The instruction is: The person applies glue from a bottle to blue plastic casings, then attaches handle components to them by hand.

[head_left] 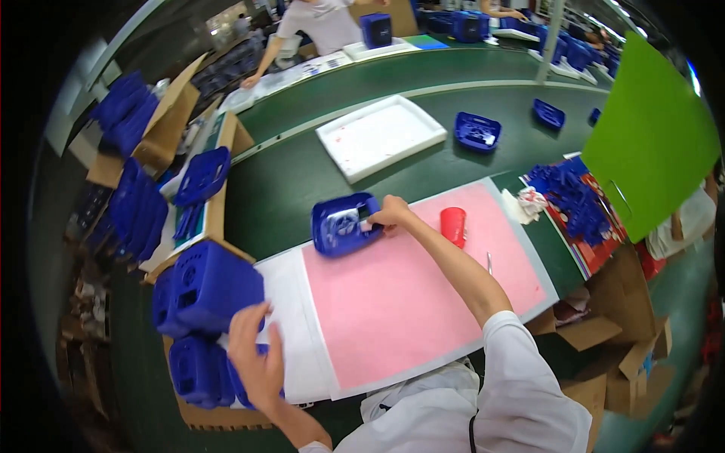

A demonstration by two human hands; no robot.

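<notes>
My right hand (390, 214) is closed on the right rim of a shallow blue plastic shell (332, 240), which rests at the far left corner of a pink sheet. Its inner face is turned up and shows a pale patch. At the lower left, my left hand (257, 355) has its fingers apart and holds nothing that I can see. Right beside it are stacked boxy blue plastic housings (215, 283), partly hidden by that hand.
A red cup (453, 226) stands on the pink sheet (400, 317). Beyond lie a white foam tray (381, 136) and another blue shell (477, 132) on the green belt. Small blue parts (570, 200) and a green panel (649, 140) are to the right. Another person (321, 26) works across.
</notes>
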